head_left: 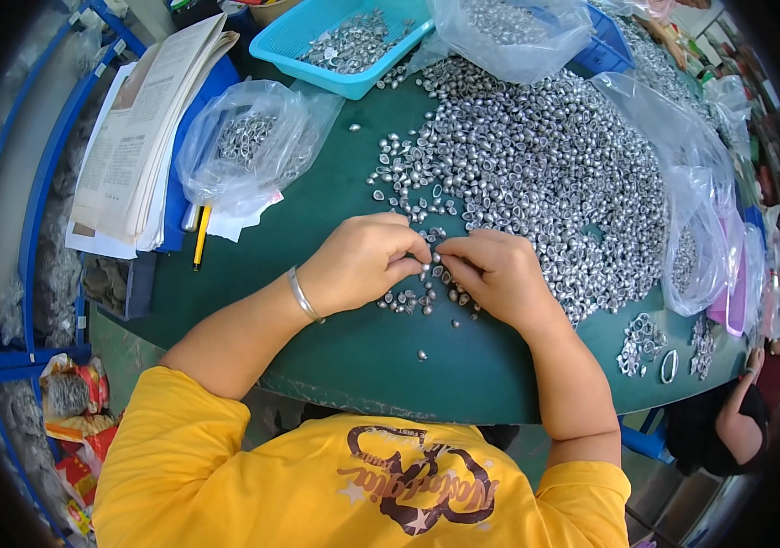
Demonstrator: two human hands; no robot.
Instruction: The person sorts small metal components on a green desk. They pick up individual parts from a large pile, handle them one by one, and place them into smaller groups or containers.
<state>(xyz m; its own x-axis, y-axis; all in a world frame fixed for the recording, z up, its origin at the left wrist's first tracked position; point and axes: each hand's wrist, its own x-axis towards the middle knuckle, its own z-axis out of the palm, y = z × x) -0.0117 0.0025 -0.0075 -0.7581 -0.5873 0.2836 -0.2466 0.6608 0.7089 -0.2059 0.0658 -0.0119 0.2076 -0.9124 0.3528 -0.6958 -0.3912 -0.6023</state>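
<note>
My left hand (362, 260), with a silver bangle on the wrist, is closed in a pinch over the green table. Facing it, my right hand (504, 274) is also pinched, its fingertips almost meeting the left ones. A small silver metal piece (435, 259) shows between the fingertips; exactly how each hand grips it is partly hidden. Loose pieces of the same kind (406, 301) lie just under and in front of the hands. Behind them spreads a large heap of rounded, hollow silver metal pieces (545, 164).
A turquoise basket (353, 84) of metal parts stands at the back. Clear plastic bags of parts (244, 137) lie left, back and right. Papers (134, 146) and a yellow pen (202, 239) are at the left. Metal rings (641, 342) lie right, near another person's arm (738, 411).
</note>
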